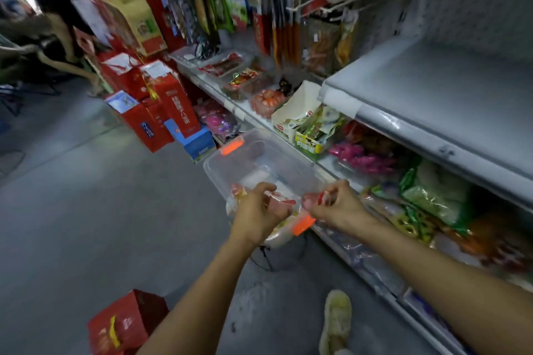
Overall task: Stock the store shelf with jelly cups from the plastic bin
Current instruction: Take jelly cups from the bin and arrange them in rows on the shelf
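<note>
Left hand (261, 210) and right hand (337, 204) each curl around small red-topped jelly cups (281, 200) over the near end of a clear rectangular plastic bin (215, 171), whose long axis runs away up-left. The bare white metal shelf (432, 89) lies up-right, nearer the right hand. Blur hides the cups' number.

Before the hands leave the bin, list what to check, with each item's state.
1. Left hand grips a jelly cup: ok.
2. Right hand pinches a red-lidded cup: ok.
3. Room on the upper shelf: ok, its surface is bare.
4. Plastic bin steadily supported: cannot tell, its base is hidden.
5. Stock in the bin: ok, spare cups lie at its near end.
6. Count in each hand: cannot tell, blurred.
</note>
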Available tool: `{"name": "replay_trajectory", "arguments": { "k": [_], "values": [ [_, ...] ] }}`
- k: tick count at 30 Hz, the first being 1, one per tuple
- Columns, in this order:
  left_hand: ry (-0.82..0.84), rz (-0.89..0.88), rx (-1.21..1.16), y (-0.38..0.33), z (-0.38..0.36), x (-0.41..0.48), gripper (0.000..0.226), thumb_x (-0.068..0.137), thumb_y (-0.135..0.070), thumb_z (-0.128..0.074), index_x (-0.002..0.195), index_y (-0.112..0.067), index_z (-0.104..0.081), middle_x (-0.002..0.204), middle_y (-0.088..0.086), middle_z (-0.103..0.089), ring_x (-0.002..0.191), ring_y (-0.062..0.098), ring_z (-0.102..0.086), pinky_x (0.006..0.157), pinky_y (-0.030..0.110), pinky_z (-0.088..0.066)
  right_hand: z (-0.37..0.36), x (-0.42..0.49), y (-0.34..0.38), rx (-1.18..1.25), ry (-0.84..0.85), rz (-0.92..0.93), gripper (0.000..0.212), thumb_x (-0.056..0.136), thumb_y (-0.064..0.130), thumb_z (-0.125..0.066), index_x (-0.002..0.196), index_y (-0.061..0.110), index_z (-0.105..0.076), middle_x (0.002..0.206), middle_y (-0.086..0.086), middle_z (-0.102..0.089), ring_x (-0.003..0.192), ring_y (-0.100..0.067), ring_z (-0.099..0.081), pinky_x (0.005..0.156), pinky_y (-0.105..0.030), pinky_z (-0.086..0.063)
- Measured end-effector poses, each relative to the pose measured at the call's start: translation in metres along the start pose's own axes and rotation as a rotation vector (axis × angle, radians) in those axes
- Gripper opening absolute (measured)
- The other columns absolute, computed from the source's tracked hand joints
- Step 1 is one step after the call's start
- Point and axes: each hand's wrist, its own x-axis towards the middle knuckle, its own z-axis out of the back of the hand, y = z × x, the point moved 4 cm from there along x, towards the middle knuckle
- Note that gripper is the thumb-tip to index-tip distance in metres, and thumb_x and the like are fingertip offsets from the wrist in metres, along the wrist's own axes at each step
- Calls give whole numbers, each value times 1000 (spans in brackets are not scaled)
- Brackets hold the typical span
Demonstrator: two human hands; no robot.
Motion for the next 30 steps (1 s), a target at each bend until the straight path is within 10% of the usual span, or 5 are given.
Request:
{"name": "replay_trajectory", "arguments": {
  "k": [5, 9, 15, 21, 30],
  "values": [
    [43, -96, 68, -66, -17, -53, 51, 63, -32, -79, 107, -32, -55, 86, -8, -65, 70, 7, -62, 72, 26, -53, 72, -76, 20, -108, -9, 121, 42, 69, 22, -82, 98, 26, -52, 87, 2, -64, 69, -8, -58, 67, -32, -52],
    [98, -202, 121, -125, -35, -91, 52, 76, -14, -78, 123, -17, -56, 82, -21, -58, 64, -15, -56, 60, 1, -40, 139, -133, 30, -251, -88, 182, 50, 73, 23, -79, 119, 27, -60, 108, 6, -64, 87, -11, -64, 76, -25, -53],
    [112, -399, 177, -228, -86, -163, 58, 77, -20, -77, 132, -22, -58, 78, -15, -60, 66, -2, -57, 59, 6, -44, 249, -231, 20, -325, -191, 242, 51, 81, 24, -71, 131, 24, -59, 133, 9, -53, 105, -4, -56, 88, -25, -49],
    [199, -590, 140, -324, -172, -266, 64, 77, -25, -78, 137, -22, -56, 88, -7, -70, 74, 6, -66, 73, 22, -56, 372, -356, -8, -478, -362, 318, 39, 83, 28, -72, 121, 19, -67, 121, 4, -65, 98, -2, -52, 83, -18, -38],
    [283, -787, 63, -449, -267, -414, 57, 77, -28, -78, 131, -26, -60, 90, -14, -67, 82, -6, -62, 68, 3, -43, 513, -515, -38, -404, -531, 321, 18, 76, 25, -75, 94, 25, -75, 94, 22, -65, 91, 0, -61, 77, -19, -43]
  ]
}}
